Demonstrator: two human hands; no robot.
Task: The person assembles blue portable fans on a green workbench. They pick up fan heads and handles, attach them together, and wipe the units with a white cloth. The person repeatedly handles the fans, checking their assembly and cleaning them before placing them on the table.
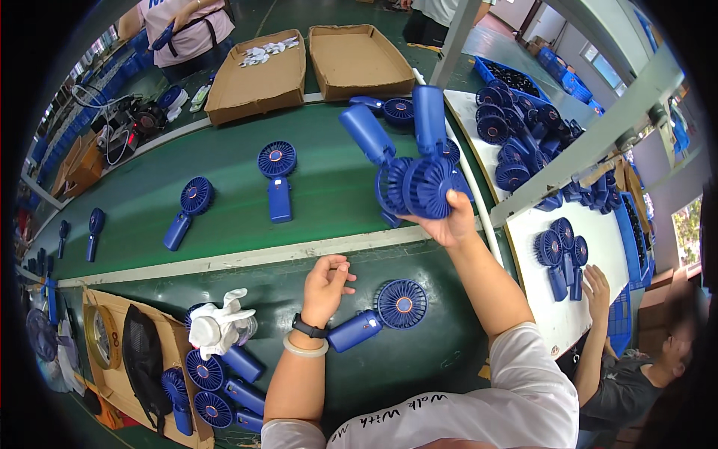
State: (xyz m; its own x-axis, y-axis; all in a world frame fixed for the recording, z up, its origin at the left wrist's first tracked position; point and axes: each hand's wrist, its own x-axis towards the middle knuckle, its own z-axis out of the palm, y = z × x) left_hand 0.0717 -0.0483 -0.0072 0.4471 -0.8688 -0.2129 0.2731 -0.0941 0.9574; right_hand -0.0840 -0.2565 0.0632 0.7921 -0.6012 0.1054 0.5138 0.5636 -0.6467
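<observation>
Fans of blue plastic, at least two, are being held together by their round caged heads in the right hand, toward 3 o'clock from centre, its fingers being wrapped about the rims; their oblong handles are being pointed toward 11 and 12 o'clock. The left hand is being held over a dark green bench, its fingers being curled narrowly toward the thumb; whether the tips are meeting cannot be told. Toward 4 o'clock from that hand, a single round-headed blue fan is being supported flat on the bench. Toward 9 and 10 o'clock of the view, spaced blue fans are being borne on a bright green belt. Small white pieces are being contained in a shallow brown cardboard tray at 11 o'clock. At 2 o'clock, a heap of blue fans is being borne on a white-topped table, and three grouped blue fans at 3 o'clock are being neared by a co-worker's hand. Toward 7 o'clock, clustered blue fans are being overlapped beside a brown cardboard box, where a yellow tape roll is being held.
</observation>
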